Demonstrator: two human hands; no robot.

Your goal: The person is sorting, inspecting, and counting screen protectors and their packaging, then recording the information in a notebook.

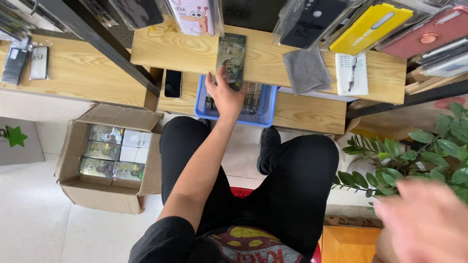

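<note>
**A:** What are your hands doing right now?

**B:** My left hand (225, 95) is stretched out in front of me, fingers closed on a flat packaged box (230, 59) with a dark printed front. The box stands on its lower edge on the upper wooden desk (195, 53), and that edge sits just above the blue plastic basket (267, 113) on the lower shelf (312, 114). My right hand (426, 224) is down by my right knee, blurred, fingers spread wide and holding nothing.

**A:** Which step would you say you are on?

**B:** As I judge it, I am handling 1 box between the desk top and the basket. I cannot tell whether it is going in or coming out. The basket already holds several similar flat packs standing on edge.

**A:** What does the next move call for?

**B:** A steady pinch, I think, and keeping the box upright so it passes the basket rim cleanly, because the packs inside leave a narrow slot.

**A:** What else is around you?

**B:** An open cardboard carton (73, 160) on the floor at my left, packed with similar boxes. A black phone (173, 84) lies on the lower shelf beside the basket. A grey cloth (306, 70) and a small notepad with a pen (352, 74) lie further right on the desk, phone cases (370, 22) hang above, and a green plant (429, 151) stands at my right.
</note>
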